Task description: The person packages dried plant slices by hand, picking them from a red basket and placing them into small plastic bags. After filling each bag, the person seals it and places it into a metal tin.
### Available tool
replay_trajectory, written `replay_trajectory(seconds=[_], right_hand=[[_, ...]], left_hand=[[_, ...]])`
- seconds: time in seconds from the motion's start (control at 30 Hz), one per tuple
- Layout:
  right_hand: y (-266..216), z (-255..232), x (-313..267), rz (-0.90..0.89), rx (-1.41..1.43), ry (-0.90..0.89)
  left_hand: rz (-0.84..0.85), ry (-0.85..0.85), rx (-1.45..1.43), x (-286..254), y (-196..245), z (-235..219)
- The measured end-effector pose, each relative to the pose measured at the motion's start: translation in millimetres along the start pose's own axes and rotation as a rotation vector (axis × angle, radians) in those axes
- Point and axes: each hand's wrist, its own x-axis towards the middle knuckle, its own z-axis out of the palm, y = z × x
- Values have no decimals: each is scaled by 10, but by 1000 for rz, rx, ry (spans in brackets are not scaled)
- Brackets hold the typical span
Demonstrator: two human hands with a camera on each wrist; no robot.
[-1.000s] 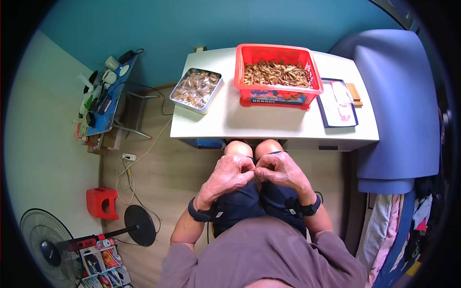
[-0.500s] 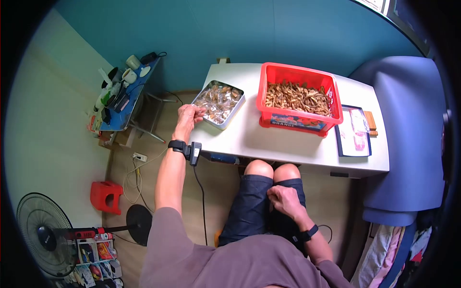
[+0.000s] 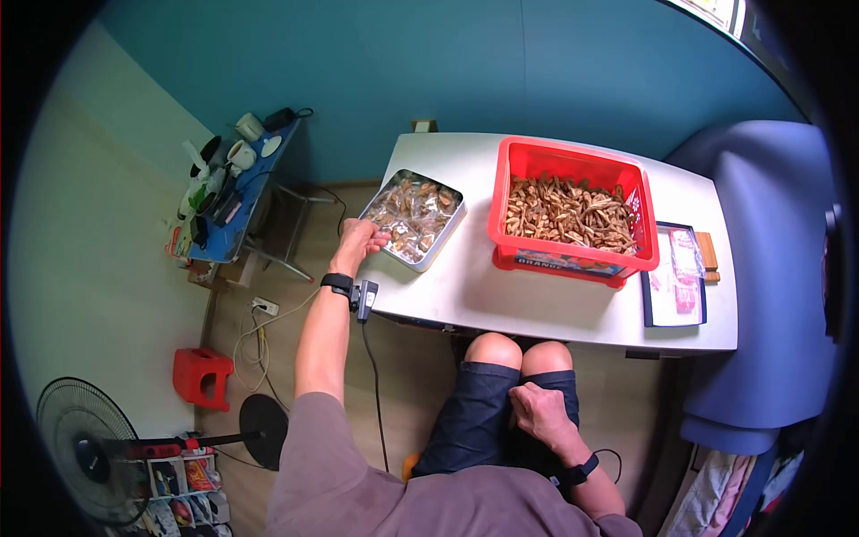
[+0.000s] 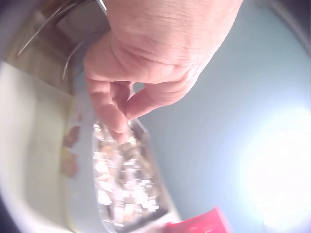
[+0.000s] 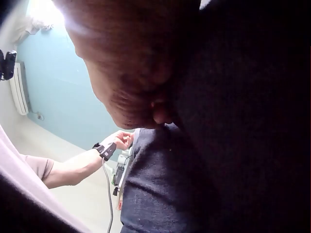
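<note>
My left hand [image 3: 358,242] is at the left side of a metal tin [image 3: 446,243] of clear packets [image 3: 416,210] with brown pieces inside. In the left wrist view its finger and thumb tips come together among the packets near the tin's rim, pinching at one. My right hand [image 3: 544,416] rests on the thigh of the dark shorts [image 3: 470,412], its fingers curled under. A small pale bit shows beside those fingers; I cannot tell what it is. Dark shade hides much of this hand in the right wrist view.
A red basket [image 3: 501,199] of brown dried pieces [image 3: 573,215] stands on the white table [image 3: 447,300]. Right of it lie a dark-edged tray [image 3: 664,311] with pink-and-white plastic [image 3: 686,268] and a wooden block [image 3: 709,255]. A cable [image 3: 376,394] hangs from the left wrist camera.
Both hands were together over the lap a second ago. The left hand has reached forward to the tin and stays there; the right hand has settled on the thigh. The head view has shifted.
</note>
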Motion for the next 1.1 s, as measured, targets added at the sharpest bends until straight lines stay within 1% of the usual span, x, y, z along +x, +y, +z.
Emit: replay_trajectory(seconds=[0.03,0.1,0.13,0.2,0.23,0.3,0.33,0.4,0.43,0.5,0.53,0.6,0.63,0.7,0.83,0.97,1.1], right_hand=[[-7,-4,-1,-6,-2,-11],[-19,-16,10,-2,-4,-19],[-21,-17,17,-2,-11,-24],[-17,-19,16,-5,-9,-29],[-13,-23,11,-6,-12,-34],[6,-19,-2,-26,-12,-25],[17,-18,-8,-46,-12,-17],[32,-10,-17,-44,-6,-14],[38,-6,-17,-40,2,-13],[46,-4,-18,-46,6,-8],[46,-1,-23,-46,11,-6],[53,11,-33,-49,13,-3],[61,10,-32,-50,11,-5],[47,-21,-25,-52,5,-6],[37,-15,-31,-26,-32,-35],[53,-13,-16,-53,7,-30],[39,-21,0,-64,20,-31]], left_hand=[[-6,0,4,-5,0,-1],[56,-14,164,-57,54,-18],[55,-11,167,-109,102,-24],[169,52,409,-228,212,-23],[169,53,410,-266,266,-20],[242,244,745,-302,350,1],[244,246,745,-304,352,5],[522,381,898,-289,324,-13],[525,386,898,-252,300,-24],[675,313,910,-192,269,-31],[678,315,912,-182,258,-23],[753,222,966,-160,233,22],[759,222,965,-140,233,37],[729,75,1126,-63,202,70],[736,29,1231,73,124,22],[739,39,1228,95,82,5],[775,37,1200,-5,99,39]])
